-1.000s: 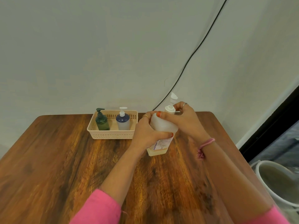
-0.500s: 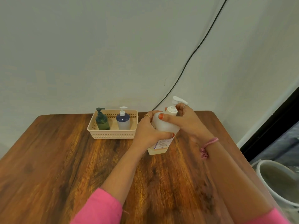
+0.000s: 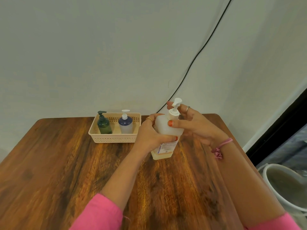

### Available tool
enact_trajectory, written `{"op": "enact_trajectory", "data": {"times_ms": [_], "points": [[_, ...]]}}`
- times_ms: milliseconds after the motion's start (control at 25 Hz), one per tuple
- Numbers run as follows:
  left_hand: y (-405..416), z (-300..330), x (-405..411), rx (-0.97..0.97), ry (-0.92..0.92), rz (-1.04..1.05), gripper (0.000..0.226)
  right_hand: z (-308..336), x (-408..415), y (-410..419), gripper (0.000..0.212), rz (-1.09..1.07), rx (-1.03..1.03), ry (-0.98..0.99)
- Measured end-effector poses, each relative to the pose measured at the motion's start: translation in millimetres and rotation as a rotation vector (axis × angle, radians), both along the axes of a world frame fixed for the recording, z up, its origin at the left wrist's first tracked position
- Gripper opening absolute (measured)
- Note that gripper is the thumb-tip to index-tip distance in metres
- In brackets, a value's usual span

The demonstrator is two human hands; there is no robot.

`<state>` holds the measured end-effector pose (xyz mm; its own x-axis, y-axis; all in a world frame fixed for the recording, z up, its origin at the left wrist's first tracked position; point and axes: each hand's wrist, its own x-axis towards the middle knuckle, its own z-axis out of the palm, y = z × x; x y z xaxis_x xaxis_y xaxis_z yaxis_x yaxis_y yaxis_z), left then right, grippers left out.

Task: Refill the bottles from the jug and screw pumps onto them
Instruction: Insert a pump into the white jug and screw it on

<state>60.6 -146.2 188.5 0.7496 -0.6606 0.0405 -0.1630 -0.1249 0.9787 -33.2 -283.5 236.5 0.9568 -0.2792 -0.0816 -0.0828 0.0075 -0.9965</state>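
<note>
A translucent white bottle [image 3: 166,130] with a printed label stands tilted on the wooden table [image 3: 66,163], a little pale liquid at its bottom. My left hand [image 3: 149,135] grips its body from the left. A white pump [image 3: 174,110] sits in the bottle's neck. My right hand [image 3: 191,123] is around the pump's collar, thumb on the bottle's shoulder and fingers behind the pump stem. A beige basket [image 3: 114,138] at the back holds a dark green pump bottle [image 3: 104,124] and a blue-topped pump bottle [image 3: 125,124]. No jug is visible.
A black cable [image 3: 199,52] runs down the wall behind the table. A white bucket [image 3: 282,185] stands on the floor at the right, past the table's edge. The wall is close behind the basket.
The pump head has turned: its spout pointed up and back, then right, and now points up toward the wall. My right hand's fingers have shifted around the collar. The bottle stays in my left hand.
</note>
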Motion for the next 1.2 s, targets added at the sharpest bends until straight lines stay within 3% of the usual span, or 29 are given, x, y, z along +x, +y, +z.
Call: {"op": "enact_trajectory", "data": {"times_ms": [80,240,320,520,680,840,1040,1200], "points": [[-0.1,-0.8,-0.3,-0.002,-0.002,-0.006,0.080,2.5,-2.4,-3.0,0.047,-0.005,0.031,-0.008],[-4.9,-4.3,-0.5,-0.008,-0.020,0.016,0.078,-10.3,11.8,11.3,0.049,-0.325,-0.073,-0.053],[-5.4,-6.5,-0.9,0.010,-0.031,0.023,0.076,-16.4,16.0,13.4,0.053,-0.387,-0.164,-0.033],[-4.0,-12.1,2.2,0.003,-0.011,0.005,0.079,-7.4,3.8,-6.0,0.044,-0.004,0.069,0.038],[-7.4,-13.7,4.3,-0.011,-0.015,0.001,0.079,-11.3,8.9,-1.1,0.033,-0.200,-0.006,-0.053],[-11.8,-19.6,8.3,-0.022,0.026,0.034,0.078,-23.2,21.3,8.0,0.048,-0.390,-0.145,-0.078],[-12.6,-25.6,18.7,-0.013,0.010,-0.011,0.083,-25.9,16.9,-5.9,0.046,-0.175,-0.071,-0.004],[-17.7,-33.4,24.0,-0.040,0.024,-0.031,0.078,-32.7,21.6,-5.4,0.042,-0.246,-0.056,-0.061]]}}
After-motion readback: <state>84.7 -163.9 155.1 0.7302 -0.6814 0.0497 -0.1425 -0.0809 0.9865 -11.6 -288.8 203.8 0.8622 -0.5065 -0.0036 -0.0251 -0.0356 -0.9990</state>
